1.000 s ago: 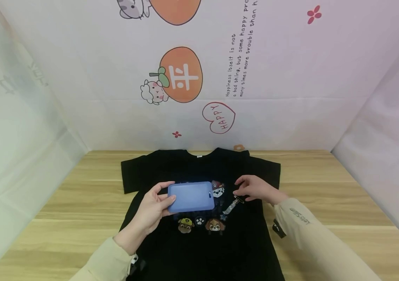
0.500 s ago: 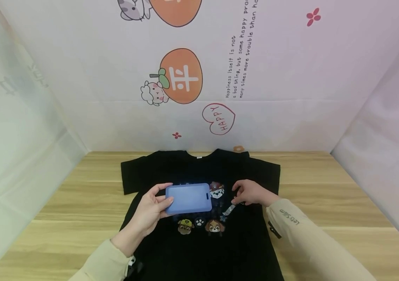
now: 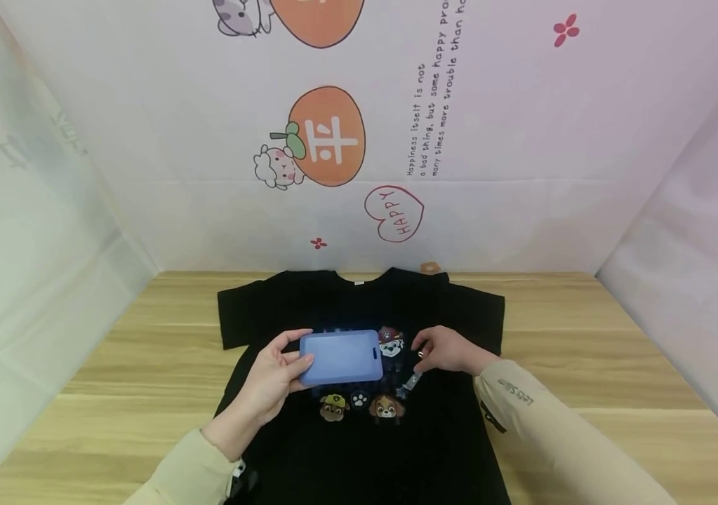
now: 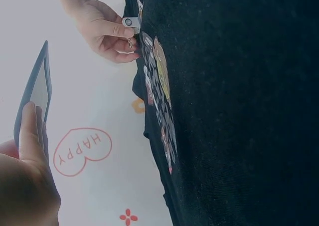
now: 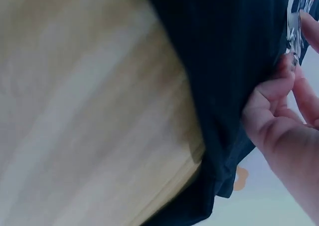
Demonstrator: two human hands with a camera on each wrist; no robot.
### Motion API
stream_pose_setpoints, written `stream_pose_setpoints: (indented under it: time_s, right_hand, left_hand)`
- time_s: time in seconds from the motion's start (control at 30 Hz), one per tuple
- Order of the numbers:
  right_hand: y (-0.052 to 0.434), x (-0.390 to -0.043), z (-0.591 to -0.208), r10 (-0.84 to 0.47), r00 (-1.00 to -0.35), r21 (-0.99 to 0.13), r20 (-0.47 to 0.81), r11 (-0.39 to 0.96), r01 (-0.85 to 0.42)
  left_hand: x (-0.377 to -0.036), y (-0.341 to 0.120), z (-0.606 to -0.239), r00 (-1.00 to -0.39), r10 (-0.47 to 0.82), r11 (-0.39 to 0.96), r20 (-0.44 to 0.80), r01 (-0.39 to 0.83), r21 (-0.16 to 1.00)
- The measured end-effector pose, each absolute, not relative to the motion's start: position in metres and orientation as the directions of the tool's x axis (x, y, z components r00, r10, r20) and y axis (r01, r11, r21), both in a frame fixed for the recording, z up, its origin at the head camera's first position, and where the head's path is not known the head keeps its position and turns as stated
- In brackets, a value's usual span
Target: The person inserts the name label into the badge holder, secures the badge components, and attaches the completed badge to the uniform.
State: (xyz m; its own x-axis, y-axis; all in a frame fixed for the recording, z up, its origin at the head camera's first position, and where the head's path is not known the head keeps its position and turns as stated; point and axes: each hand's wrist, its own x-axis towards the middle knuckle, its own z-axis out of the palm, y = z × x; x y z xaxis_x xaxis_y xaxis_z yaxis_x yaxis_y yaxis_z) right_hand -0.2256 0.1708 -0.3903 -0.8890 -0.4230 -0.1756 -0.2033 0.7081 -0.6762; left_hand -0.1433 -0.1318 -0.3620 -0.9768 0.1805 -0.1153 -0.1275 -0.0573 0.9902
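My left hand (image 3: pixel 273 375) holds a blue card holder (image 3: pixel 341 358) by its left end, thumb on the front face. The holder's slotted end points right, above a black T-shirt (image 3: pixel 359 463) with cartoon dog prints. Edge-on in the left wrist view, the card holder (image 4: pixel 34 91) stands apart from the shirt. Right of it, my right hand (image 3: pixel 452 349) pinches a small badge clip with a clear strap (image 3: pixel 410 383) close over the print. A round snap on the strap (image 4: pixel 130 22) shows in the left wrist view; the fingers partly cover the metal clip.
The shirt lies spread on a wood-grain table (image 3: pixel 586 337), its collar toward the back. A white printed cloth (image 3: pixel 491 140) hangs behind, with white cloth walls on both sides. Wood surface (image 5: pixel 84 111) also shows beside the shirt in the right wrist view.
My right hand has moved left and slightly toward me, and its fingers have closed on the badge clip. The card holder has shifted slightly left in my left hand.
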Motion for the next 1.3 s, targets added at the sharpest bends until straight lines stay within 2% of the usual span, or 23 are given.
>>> stream_pose_setpoints:
  time_s: [0.27,0.43,0.63,0.87,1.3]
  right_hand:
    - [0.171,-0.227,-0.389,-0.468,-0.872,-0.672,-0.146,0.693,-0.260]
    - [0.169,-0.225,-0.388,-0.478,-0.862,-0.736,-0.171,0.643,-0.210]
    - [0.171,-0.221,-0.385,-0.513,-0.849,-0.786,-0.124,0.574,-0.232]
    - [0.177,-0.218,-0.384,-0.486,-0.871,-0.872,-0.067,0.453,-0.186]
    - [0.179,-0.209,-0.381,-0.355,-0.935,-0.946,-0.014,0.308,-0.103]
  left_hand:
    - [-0.144,-0.131,-0.360,-0.978,0.173,-0.057,-0.115,-0.126,0.990]
    - [-0.144,-0.131,-0.362,-0.978,0.173,-0.068,-0.117,-0.131,0.989]
    - [-0.143,-0.131,-0.363,-0.977,0.183,-0.082,-0.111,-0.128,0.988]
    - [-0.145,-0.126,-0.363,-0.978,0.179,-0.094,-0.110,-0.129,0.987]
    - [-0.146,-0.121,-0.363,-0.977,0.194,-0.131,-0.090,-0.116,0.985]
